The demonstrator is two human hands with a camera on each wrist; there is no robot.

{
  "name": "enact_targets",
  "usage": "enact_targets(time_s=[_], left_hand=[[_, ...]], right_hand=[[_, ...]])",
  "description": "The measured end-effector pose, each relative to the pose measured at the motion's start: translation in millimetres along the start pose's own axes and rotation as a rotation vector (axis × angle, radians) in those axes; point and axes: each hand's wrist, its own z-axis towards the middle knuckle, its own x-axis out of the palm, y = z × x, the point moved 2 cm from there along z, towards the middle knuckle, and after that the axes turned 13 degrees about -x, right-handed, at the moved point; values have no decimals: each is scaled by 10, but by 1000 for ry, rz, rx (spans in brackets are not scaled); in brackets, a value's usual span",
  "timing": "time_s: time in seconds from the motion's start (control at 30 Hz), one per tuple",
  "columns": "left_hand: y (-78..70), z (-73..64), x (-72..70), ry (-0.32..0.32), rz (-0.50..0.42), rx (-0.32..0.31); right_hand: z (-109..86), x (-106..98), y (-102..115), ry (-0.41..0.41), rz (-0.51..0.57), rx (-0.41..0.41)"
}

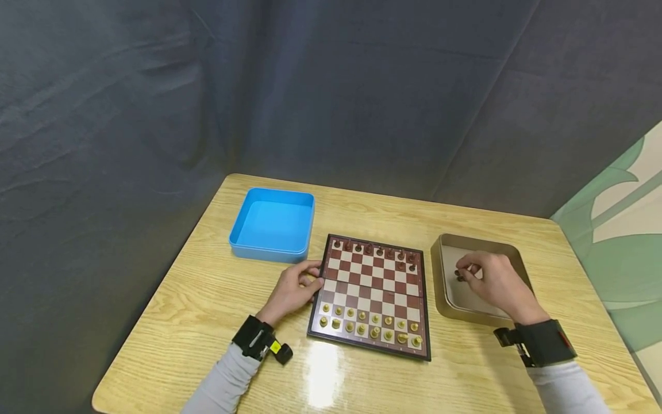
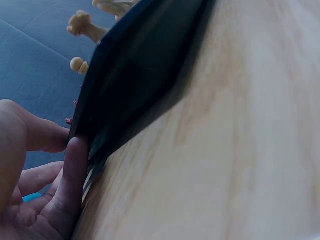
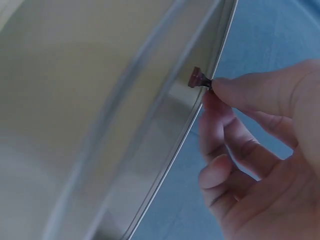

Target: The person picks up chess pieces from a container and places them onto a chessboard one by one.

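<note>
The chessboard (image 1: pixel 371 287) lies on the table, raised off its surface along the part seen in the left wrist view. My left hand (image 1: pixel 293 290) pinches its left edge between thumb and fingers. Two rows of gold chess pieces (image 1: pixel 374 332) stand at the near side. Dark red chess pieces (image 1: pixel 369 249) line the far row, with two more in front at the right. Over the tan box (image 1: pixel 442 287), my right hand (image 1: pixel 491 279) pinches a small dark red chess piece (image 3: pixel 198 78) between thumb and fingertip. Its exact kind is unclear.
A blue box (image 1: pixel 271 224) stands at the back left of the wooden table (image 1: pixel 207 322). Behind the table's far edge hangs a dark curtain (image 1: pixel 351 103). The tan box's raised walls surround the space below my right hand.
</note>
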Motion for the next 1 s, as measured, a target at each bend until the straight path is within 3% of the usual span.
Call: enact_targets(time_s=[0.37, 1.0], left_hand=[[5, 10, 5, 5, -6, 7], [-9, 8, -5, -4, 9, 0]], right_hand=[[96, 46, 75, -90, 11, -74], [218, 78, 167, -84, 2, -73]])
